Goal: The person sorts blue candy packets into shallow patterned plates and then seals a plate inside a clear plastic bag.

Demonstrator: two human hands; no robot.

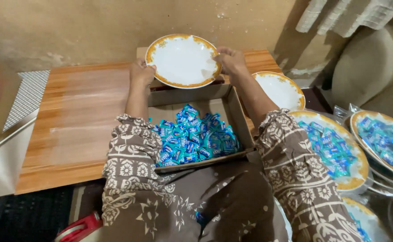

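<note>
Both hands up at the far end of the cardboard box (234,117). Left hand (142,71) grips the left rim of a white plate (183,60) with a gold patterned border; right hand (230,60) grips the right rim, fingers curled over the edge. Plate empty, held between the two hands above the box's far flap, tilted a little toward the camera.

Box sits on the wooden counter (80,121), near edge against the person's lap. Inside: a heap of small blue-wrapped candies (196,139) (piled mostly toward the near side, bare cardboard showing at the far end).

Right of the box, a second empty gold-rimmed plate (280,89) lies on the counter, partly hidden behind the right forearm. Further right, two filled plates (335,150) carry the same blue candies and look covered in clear plastic wrap; more wrapped plates at the lower right edge, cut off.

Sleeves brown with a pale floral print. A red and white object (78,228) at the bottom left, kind unclear.
</note>
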